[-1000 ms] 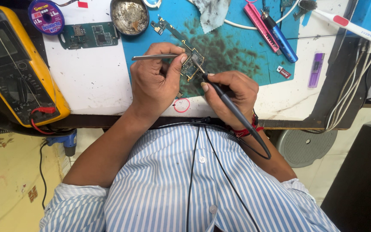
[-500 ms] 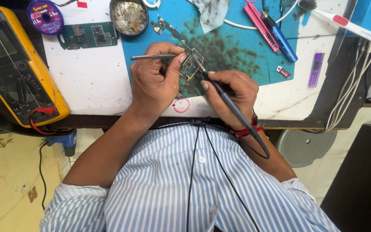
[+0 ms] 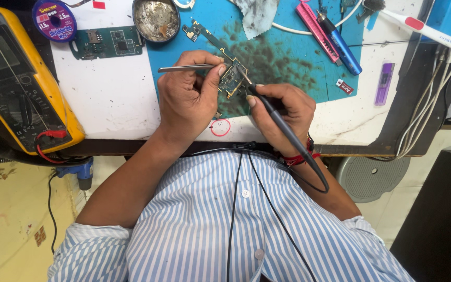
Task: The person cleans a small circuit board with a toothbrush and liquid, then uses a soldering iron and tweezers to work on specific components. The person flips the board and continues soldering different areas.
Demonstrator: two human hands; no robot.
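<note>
Blue mat (image 3: 288,57), dark-smudged, is seen on a white counter (image 3: 110,99). Left of mat: green circuit board (image 3: 108,43), yellow/black multimeter (image 3: 19,83). Right of mat: purple stick (image 3: 383,82). Below mat: blue/white striped shirt (image 3: 204,224).

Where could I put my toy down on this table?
The white patch between the yellow meter and the left hand is bare. The blue mat is crowded: both hands, the small circuit board, pens.
</note>
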